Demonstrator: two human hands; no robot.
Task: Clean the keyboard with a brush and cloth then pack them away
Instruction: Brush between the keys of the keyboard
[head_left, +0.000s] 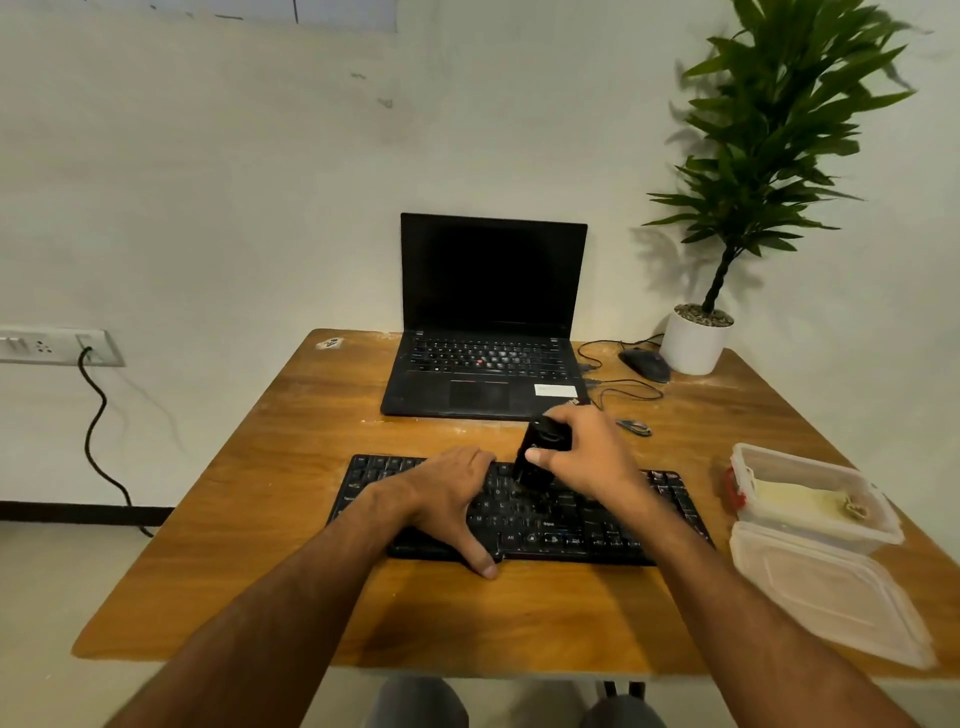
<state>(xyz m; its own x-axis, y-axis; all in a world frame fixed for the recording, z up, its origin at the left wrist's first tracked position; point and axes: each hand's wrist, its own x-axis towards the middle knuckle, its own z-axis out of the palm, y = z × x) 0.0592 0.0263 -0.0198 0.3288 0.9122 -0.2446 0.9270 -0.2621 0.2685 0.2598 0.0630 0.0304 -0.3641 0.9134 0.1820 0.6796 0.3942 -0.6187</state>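
Right hand grips brush on keyboard.

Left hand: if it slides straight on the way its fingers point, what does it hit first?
The left hand lies flat on the keyboard, fingers pointing away and slightly right. The first thing in line looks like the brush held by the right hand, though depth is unclear.

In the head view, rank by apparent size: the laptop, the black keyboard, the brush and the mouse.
1. laptop, counting its open screen
2. keyboard, nearer the camera, so its lead over the rest is partly perspective
3. brush, partly hidden by the right hand
4. mouse, farther off; close to the brush
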